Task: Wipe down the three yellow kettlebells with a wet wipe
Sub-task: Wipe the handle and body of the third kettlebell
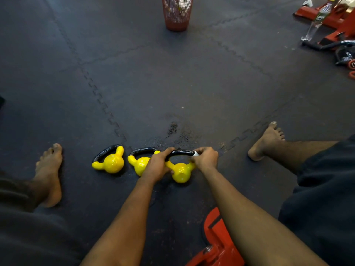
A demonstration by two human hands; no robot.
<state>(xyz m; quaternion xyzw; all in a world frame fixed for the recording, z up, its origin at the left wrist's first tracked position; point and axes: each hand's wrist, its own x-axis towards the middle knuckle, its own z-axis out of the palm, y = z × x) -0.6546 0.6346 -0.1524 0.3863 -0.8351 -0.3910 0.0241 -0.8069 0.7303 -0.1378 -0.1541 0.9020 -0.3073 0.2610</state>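
Three yellow kettlebells with black handles lie in a row on the dark rubber floor. The left kettlebell (112, 162) and the middle kettlebell (139, 164) lie untouched. My left hand (158, 166) grips the left end of the right kettlebell's (181, 172) black handle, thumb on its yellow body. My right hand (206, 158) pinches a white wet wipe (195, 153) around the handle's right end. Most of the wipe is hidden under my fingers.
My bare feet rest on the floor at left (50, 173) and right (268, 141). A red mesh basket (177, 13) stands far ahead. Red gym equipment and a plastic bottle (317, 21) sit at the far right. A red frame (217, 240) lies between my legs.
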